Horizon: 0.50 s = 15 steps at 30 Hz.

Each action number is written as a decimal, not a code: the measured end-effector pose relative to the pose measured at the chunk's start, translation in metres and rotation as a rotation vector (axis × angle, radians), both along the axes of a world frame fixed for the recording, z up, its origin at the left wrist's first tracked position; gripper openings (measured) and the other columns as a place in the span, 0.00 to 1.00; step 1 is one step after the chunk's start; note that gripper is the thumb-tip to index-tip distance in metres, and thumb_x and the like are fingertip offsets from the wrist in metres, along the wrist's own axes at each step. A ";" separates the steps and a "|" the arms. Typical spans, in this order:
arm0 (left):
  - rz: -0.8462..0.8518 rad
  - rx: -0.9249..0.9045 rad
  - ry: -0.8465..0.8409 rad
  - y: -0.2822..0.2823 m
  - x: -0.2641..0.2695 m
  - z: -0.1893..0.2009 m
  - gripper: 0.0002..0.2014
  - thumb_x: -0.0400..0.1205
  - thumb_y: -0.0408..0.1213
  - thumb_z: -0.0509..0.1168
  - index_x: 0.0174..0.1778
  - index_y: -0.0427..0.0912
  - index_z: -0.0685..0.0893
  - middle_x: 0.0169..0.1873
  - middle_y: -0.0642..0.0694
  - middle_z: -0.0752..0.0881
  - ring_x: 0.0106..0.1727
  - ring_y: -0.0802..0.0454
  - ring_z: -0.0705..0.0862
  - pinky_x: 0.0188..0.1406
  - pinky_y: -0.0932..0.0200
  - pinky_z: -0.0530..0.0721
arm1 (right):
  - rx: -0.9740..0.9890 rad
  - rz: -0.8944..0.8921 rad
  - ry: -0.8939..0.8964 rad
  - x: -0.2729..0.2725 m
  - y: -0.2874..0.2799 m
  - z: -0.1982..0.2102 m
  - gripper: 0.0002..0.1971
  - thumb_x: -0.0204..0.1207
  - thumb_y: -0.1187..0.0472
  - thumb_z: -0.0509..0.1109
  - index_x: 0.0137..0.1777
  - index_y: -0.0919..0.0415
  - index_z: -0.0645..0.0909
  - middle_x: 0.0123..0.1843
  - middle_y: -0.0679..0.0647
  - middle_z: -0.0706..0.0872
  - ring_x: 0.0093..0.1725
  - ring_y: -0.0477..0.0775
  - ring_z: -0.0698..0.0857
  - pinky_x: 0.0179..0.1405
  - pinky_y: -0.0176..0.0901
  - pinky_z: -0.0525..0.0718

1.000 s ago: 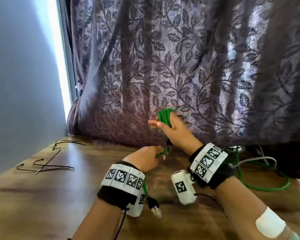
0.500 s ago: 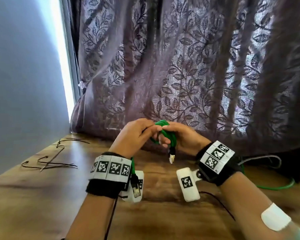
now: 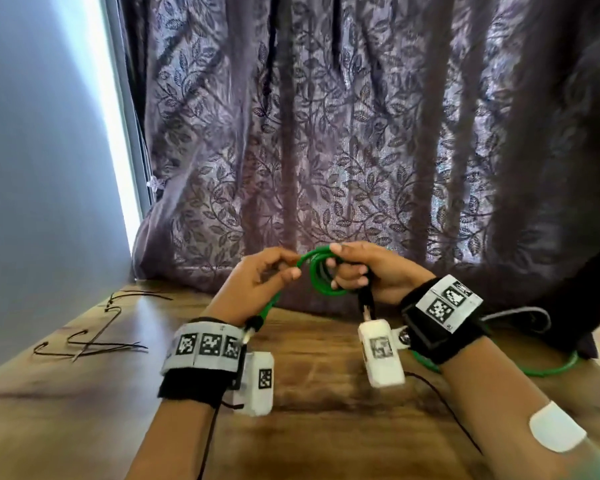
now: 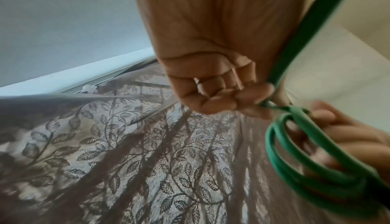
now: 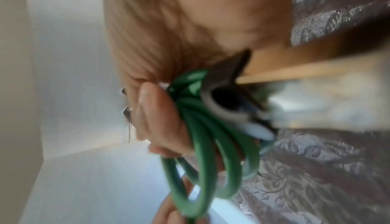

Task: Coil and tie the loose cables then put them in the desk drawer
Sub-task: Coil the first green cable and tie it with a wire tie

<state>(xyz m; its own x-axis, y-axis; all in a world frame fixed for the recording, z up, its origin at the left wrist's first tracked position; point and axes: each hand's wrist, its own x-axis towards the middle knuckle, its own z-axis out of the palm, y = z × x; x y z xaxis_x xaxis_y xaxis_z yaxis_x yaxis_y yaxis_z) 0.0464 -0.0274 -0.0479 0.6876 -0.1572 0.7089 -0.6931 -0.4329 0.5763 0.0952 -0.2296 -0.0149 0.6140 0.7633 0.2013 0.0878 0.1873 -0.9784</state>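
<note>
Head view, wire ties (image 3: 94, 336) left, curtain (image 3: 361, 150) behind

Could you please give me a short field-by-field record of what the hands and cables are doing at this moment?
left hand: left hand pinches the free end of the green cable above the desk
right hand: right hand holds the coiled loops
coil state: several loops formed, not tied
connectors: one plug hangs below each hand
other cables: another green cable and a grey cable lie by the right forearm
ties: black twist ties on the wooden desk, far left
drawer: not in view
</note>
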 end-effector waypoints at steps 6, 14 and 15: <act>0.202 0.021 -0.179 -0.013 0.009 -0.013 0.11 0.82 0.39 0.56 0.51 0.58 0.81 0.37 0.45 0.88 0.31 0.63 0.85 0.33 0.59 0.87 | 0.247 -0.036 0.436 -0.002 0.008 0.009 0.13 0.77 0.55 0.60 0.37 0.63 0.73 0.14 0.45 0.65 0.14 0.40 0.68 0.31 0.33 0.84; 0.275 0.161 -0.269 -0.019 -0.001 -0.013 0.14 0.80 0.48 0.63 0.60 0.55 0.85 0.64 0.51 0.84 0.63 0.58 0.82 0.64 0.50 0.81 | 0.300 -0.159 0.513 -0.005 0.008 0.014 0.18 0.85 0.56 0.55 0.35 0.66 0.72 0.13 0.46 0.67 0.13 0.42 0.70 0.16 0.28 0.75; 0.325 0.241 -0.299 -0.021 -0.003 -0.012 0.16 0.80 0.52 0.61 0.59 0.52 0.85 0.72 0.49 0.77 0.67 0.53 0.79 0.67 0.49 0.78 | 0.301 -0.182 0.517 -0.004 0.008 0.014 0.18 0.85 0.57 0.56 0.35 0.66 0.71 0.13 0.46 0.67 0.12 0.41 0.70 0.16 0.26 0.72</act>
<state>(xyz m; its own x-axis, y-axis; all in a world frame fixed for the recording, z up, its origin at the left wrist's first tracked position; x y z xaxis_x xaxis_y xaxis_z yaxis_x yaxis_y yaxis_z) 0.0435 -0.0483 -0.0599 0.5006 -0.1517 0.8523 -0.6198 -0.7501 0.2305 0.0909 -0.2212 -0.0006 0.8042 0.5935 0.0333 -0.3265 0.4879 -0.8096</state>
